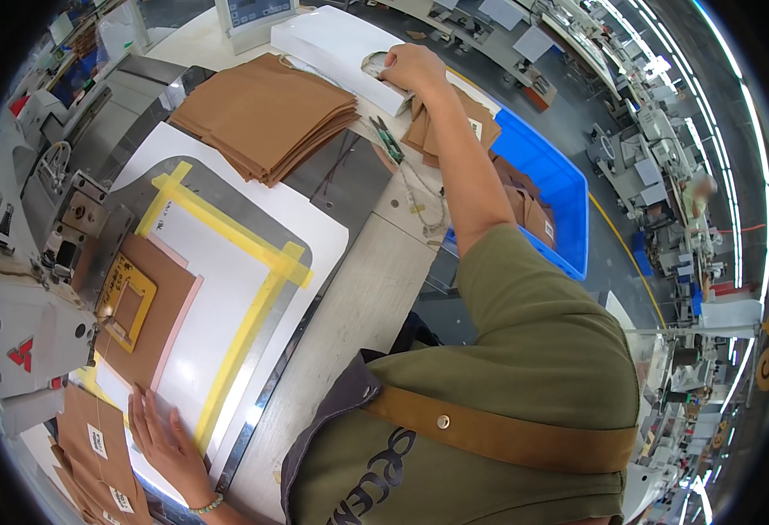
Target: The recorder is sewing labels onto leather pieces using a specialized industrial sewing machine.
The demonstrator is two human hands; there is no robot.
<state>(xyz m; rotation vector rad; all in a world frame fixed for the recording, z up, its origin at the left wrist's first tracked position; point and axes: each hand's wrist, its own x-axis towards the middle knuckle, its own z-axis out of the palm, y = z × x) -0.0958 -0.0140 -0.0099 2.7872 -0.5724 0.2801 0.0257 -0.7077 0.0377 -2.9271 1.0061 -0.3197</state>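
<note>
My left hand (158,440) lies flat with fingers spread on the near edge of a white template board (227,289) edged with yellow tape. A brown fabric piece (161,306) sits on that board under a yellow clamp frame (126,302) at the sewing machine head (25,328). My right arm stretches far across the table. My right hand (412,70) curls its fingers over a small grey piece (374,65) on a white box (332,48). A stack of brown fabric pieces (266,114) lies just left of that hand.
A blue bin (564,188) holding brown pieces stands beside the table on the right. More brown pieces with white labels (95,446) lie by my left hand. A small dark tool (387,138) rests near the table edge. A control panel (257,17) stands at the back. Rows of workstations (664,157) run along the aisle on the right.
</note>
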